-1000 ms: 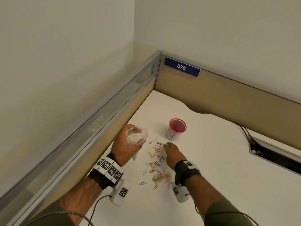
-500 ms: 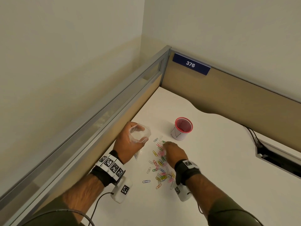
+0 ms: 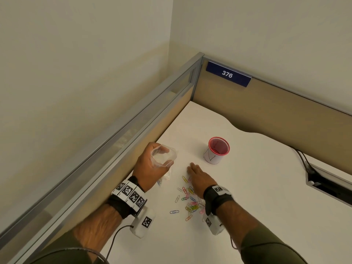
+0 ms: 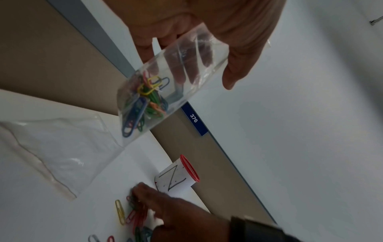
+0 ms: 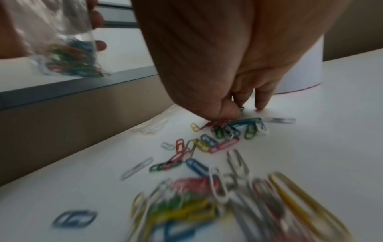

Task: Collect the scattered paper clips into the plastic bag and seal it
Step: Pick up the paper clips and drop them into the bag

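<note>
The clips (image 3: 190, 201) are thin bent-wire loops coated in glossy colours, blue, green, yellow, pink, red and white, lying loose on the smooth white desk (image 3: 266, 187) beneath and behind the right hand (image 3: 200, 180), with one blue clip apart toward the left wrist. More of them sit in a tangled heap at the bottom of the bag (image 4: 165, 85), a clear, crinkled, soft plastic pouch held up off the desk to the left of the right hand. The left hand (image 3: 150, 166) has its fingers and thumb curled round the bag's upper part, holding the mouth spread wide. The right hand is low over the far end of the scatter, palm down; in the right wrist view its thumb and fingers (image 5: 228, 111) are drawn together on the desk, pinching at a dark clip. A second clear bag (image 4: 58, 150) lies flat on the desk below the left hand. Just beyond the right fingertips stands a round white cup (image 3: 217, 151) with a red mesh rim.
</note>
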Action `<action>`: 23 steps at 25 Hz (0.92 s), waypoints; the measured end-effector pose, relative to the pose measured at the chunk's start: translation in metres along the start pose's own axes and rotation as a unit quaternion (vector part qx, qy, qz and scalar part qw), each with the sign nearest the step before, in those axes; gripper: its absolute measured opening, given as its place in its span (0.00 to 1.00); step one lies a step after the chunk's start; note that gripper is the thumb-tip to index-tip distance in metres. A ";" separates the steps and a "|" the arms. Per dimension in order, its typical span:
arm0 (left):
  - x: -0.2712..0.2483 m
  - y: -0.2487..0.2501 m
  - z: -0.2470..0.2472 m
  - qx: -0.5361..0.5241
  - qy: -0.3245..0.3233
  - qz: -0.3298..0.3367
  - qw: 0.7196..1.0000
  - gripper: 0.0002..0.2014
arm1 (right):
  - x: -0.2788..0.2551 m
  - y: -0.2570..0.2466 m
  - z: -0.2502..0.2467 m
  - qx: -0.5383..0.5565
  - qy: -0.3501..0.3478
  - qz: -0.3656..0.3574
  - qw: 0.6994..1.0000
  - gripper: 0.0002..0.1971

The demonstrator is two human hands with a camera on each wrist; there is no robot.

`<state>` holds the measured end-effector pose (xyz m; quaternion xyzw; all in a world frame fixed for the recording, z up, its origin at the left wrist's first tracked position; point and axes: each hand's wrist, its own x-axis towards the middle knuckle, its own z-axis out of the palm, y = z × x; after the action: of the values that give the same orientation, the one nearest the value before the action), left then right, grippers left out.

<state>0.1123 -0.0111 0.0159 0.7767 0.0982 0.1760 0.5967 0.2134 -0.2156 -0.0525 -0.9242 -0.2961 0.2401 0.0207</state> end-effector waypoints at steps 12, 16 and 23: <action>-0.014 0.006 0.026 -0.024 -0.013 0.009 1.000 0.20 | -0.053 0.026 0.017 0.073 0.037 0.051 0.995 0.28; -0.018 0.010 0.031 -0.026 -0.012 0.012 1.000 0.20 | -0.060 0.026 0.026 0.044 0.047 0.042 0.997 0.16; -0.030 0.014 0.033 -0.019 -0.014 0.009 1.000 0.20 | -0.055 0.014 0.019 0.062 0.018 0.013 0.998 0.26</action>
<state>0.0968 -0.0548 0.0174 0.7685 0.0796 0.1724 0.6110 0.1734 -0.2591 -0.0482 -0.9291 -0.2683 0.2417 0.0804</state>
